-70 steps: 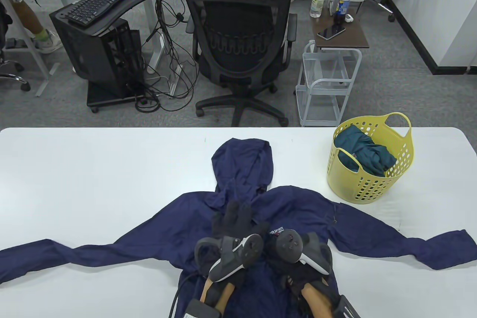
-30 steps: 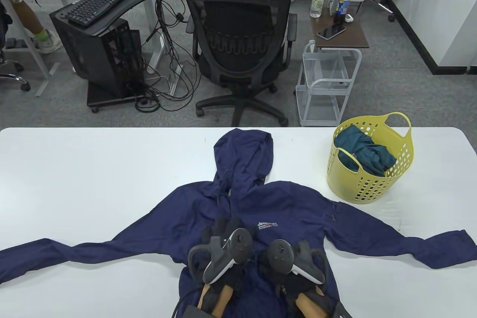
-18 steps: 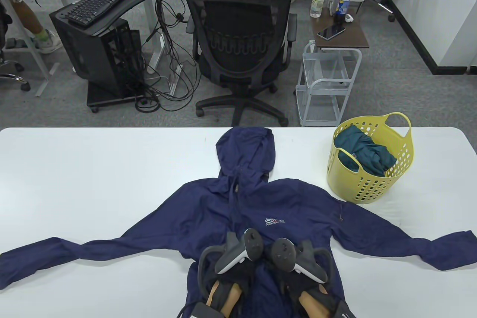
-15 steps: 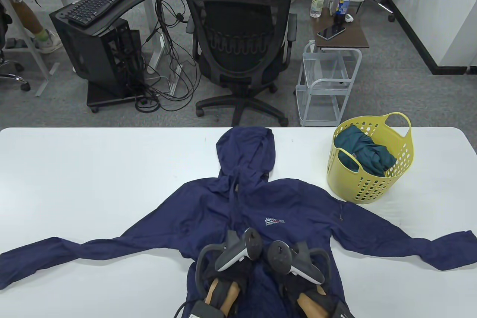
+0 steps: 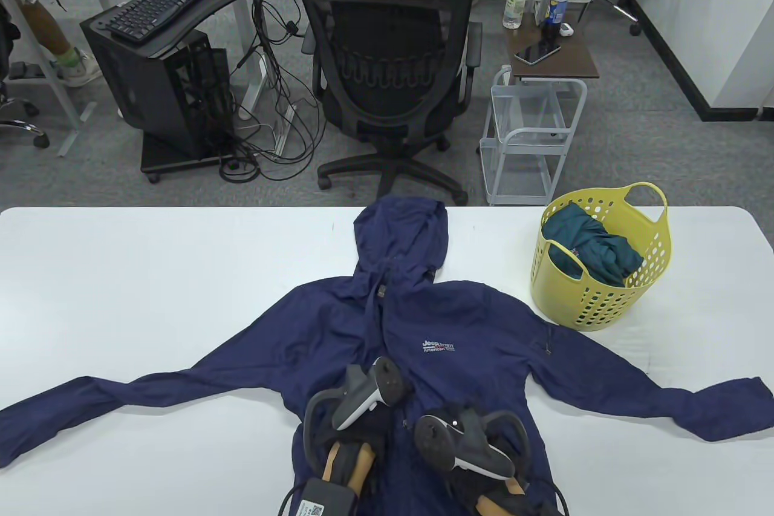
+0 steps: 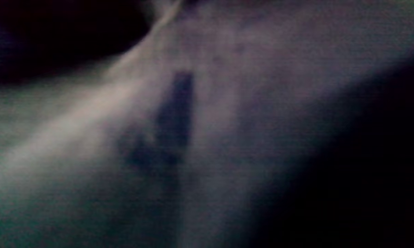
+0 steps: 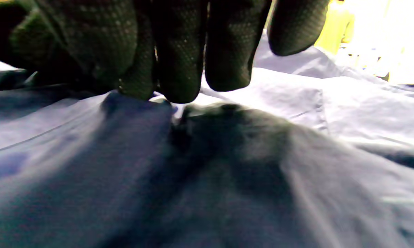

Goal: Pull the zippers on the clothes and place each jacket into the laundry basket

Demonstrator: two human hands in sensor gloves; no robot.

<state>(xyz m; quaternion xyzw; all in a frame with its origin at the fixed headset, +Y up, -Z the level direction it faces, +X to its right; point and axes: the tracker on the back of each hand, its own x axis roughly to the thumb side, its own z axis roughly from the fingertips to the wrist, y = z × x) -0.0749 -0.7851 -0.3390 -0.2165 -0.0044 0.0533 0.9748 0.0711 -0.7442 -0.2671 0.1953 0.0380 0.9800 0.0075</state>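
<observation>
Navy hooded jacket (image 5: 423,322) lies front-up, spread flat on white table (image 5: 151,274), sleeves out to both sides, hood reaching far edge. Both gloved hands low on jacket's front near table's near edge: left hand (image 5: 357,425) on fabric, fingers hidden under tracker, grip cannot be told; left wrist view dark and blurred. Right hand (image 5: 468,440) beside it, fingertips (image 7: 179,82) bunched together, pinching small ridge of jacket cloth. Yellow laundry basket (image 5: 656,250) stands at jacket's right shoulder, teal garment (image 5: 589,244) inside.
</observation>
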